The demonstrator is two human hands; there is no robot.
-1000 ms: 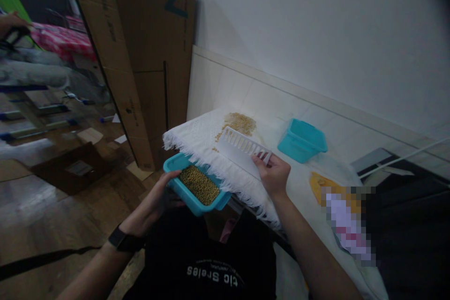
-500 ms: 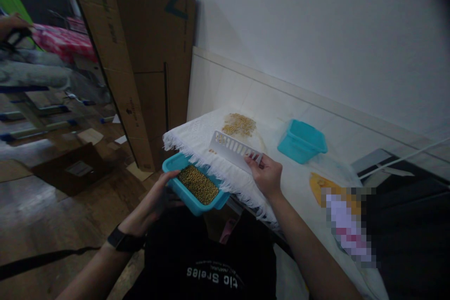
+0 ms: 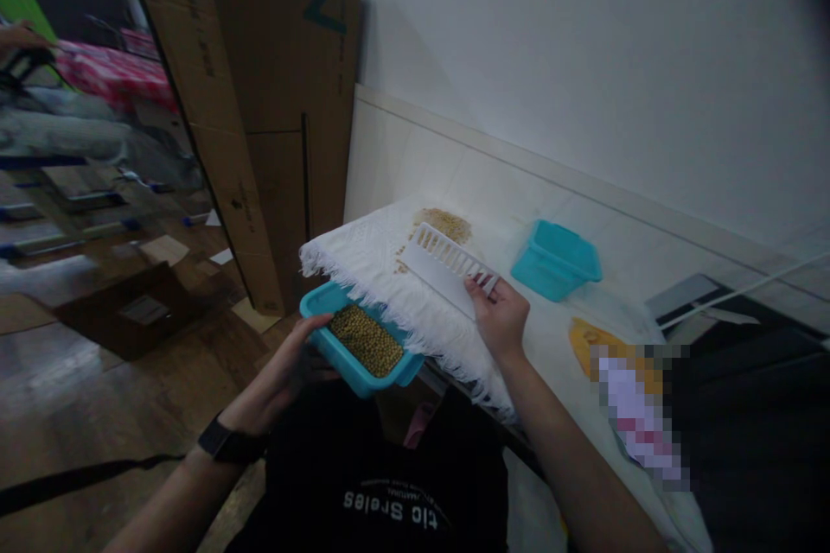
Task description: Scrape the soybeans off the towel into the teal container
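Note:
My left hand [image 3: 299, 356] grips the near left side of a turquoise plastic bin [image 3: 358, 382], its thumb over the rim. Small yellow-green beans [image 3: 369, 341] fill the lower part of this bin, which sits just below the table edge, under the cloth's fringe. My right hand [image 3: 499, 311] is closed around the right end of a white slotted plastic panel [image 3: 436, 271], held tilted over the white fringed cloth [image 3: 363, 244]. Beyond the panel lies a spread pile of pale beans [image 3: 447, 223], partly hidden by it. A few loose beans show by its left end.
A second turquoise bin [image 3: 556, 261] stands at the back right, near the wall. A yellow item [image 3: 584, 341] and a blurred-out packet lie at the right. A tall cardboard box [image 3: 285, 86] borders the table's left. A person's hand [image 3: 22, 36] shows far left.
My right hand has moved the slotted panel away from the table edge and slightly right, nearer the bean pile. The left hand and its bin stay in place.

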